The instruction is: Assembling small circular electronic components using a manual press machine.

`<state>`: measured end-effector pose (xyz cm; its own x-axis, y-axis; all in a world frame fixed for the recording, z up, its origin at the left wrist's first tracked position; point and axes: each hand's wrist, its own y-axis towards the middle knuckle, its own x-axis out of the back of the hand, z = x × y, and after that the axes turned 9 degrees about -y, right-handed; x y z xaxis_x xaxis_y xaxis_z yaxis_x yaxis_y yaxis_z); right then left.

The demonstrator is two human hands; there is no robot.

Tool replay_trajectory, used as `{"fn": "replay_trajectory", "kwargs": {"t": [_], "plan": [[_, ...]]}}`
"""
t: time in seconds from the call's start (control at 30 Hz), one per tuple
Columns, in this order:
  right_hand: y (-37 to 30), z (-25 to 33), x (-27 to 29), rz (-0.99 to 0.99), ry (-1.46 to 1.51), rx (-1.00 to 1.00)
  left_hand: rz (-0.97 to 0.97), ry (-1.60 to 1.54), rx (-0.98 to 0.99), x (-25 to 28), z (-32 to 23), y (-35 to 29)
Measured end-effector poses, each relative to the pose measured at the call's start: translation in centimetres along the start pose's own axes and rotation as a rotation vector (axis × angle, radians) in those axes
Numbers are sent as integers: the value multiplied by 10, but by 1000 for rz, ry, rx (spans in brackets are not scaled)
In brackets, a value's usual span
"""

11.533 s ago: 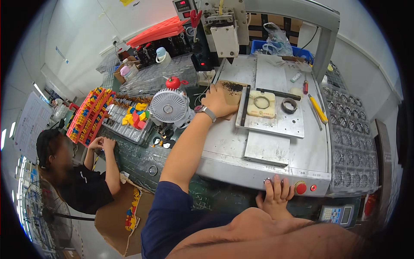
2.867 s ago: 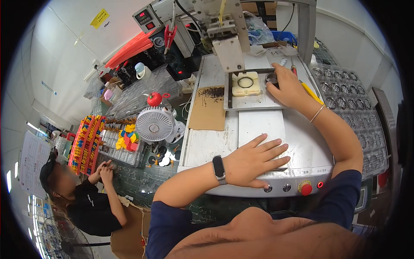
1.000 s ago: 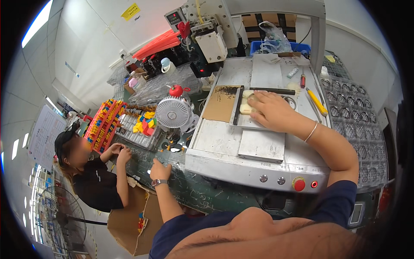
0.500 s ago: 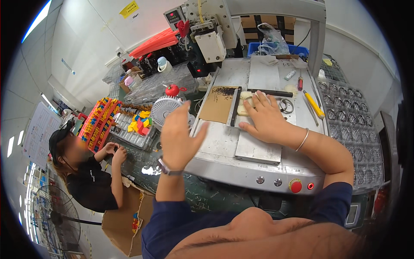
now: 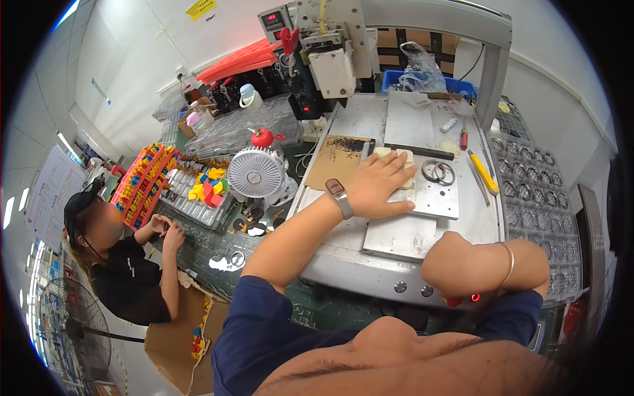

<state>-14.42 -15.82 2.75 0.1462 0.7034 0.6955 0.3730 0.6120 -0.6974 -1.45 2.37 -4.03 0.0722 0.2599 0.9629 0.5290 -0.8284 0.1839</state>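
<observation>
Cream block (image 5: 382,151) lies on the metal plate (image 5: 444,202), left of two rings (image 5: 438,173), beneath the left hand (image 5: 375,190), spread flat, not gripping. The right hand (image 5: 461,267) is curled; whether it holds anything cannot be told. Small lettering marks the near panel (image 5: 370,271); a far display (image 5: 271,18) shows red digits; a yellow sign (image 5: 201,8) bears dark print.

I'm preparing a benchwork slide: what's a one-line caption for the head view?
Left hand spread over a cream block, right hand near the front panel, two metal rings on the plate.
</observation>
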Motion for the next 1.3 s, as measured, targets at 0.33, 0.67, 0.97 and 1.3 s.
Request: {"fn": "replay_trajectory", "kwargs": {"t": [0.33, 0.67, 0.97, 1.3], "plan": [[-14, 5, -19, 130, -23, -155, -171, -86, 34, -12, 1, -4], [-37, 11, -72, -37, 186, -414, -498, -35, -7, -18, -16, -14], [-37, 8, -44, 69, 10, -338, -450, 41, -97, -9, -35, -22], [40, -159, -62, -948, 392, -787, -97, -232, -396, -33, -43, -30]]}}
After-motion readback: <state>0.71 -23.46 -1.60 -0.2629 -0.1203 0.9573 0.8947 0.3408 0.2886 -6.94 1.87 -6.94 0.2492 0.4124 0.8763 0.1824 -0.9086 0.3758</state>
